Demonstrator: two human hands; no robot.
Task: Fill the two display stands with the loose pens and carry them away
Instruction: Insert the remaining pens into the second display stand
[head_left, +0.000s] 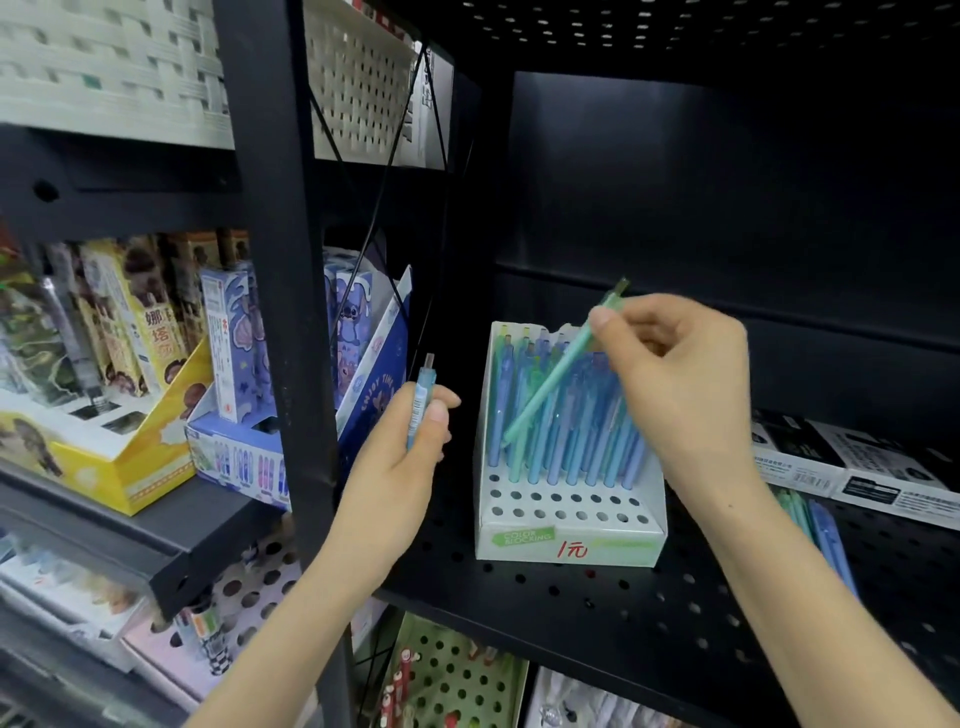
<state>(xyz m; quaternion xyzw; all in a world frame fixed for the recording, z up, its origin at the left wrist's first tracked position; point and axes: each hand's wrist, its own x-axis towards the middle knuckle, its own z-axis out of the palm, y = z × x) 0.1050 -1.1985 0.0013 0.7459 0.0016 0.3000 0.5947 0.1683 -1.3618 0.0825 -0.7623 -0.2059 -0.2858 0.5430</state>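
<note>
Head view: stand (571, 535) back rows full, front holes empty
Right grip (675, 374): pinching green pen (550, 395) above stand
Left grip (400, 452): holding blue pen (418, 410)

Loose pens (830, 540) partly hidden behind the right forearm (769, 566) — count indeterminable. Green pen (550, 395) motion-blurred. Blue pen (417, 409): lower barrel concealed inside the left hand (400, 457). Boxes (883, 470) at right cut off by the edge — print illegible.

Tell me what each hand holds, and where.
Left hand grips a blue plastic pen around its barrel; right hand pinches a mint-green plastic pen near its clicker end.
</note>
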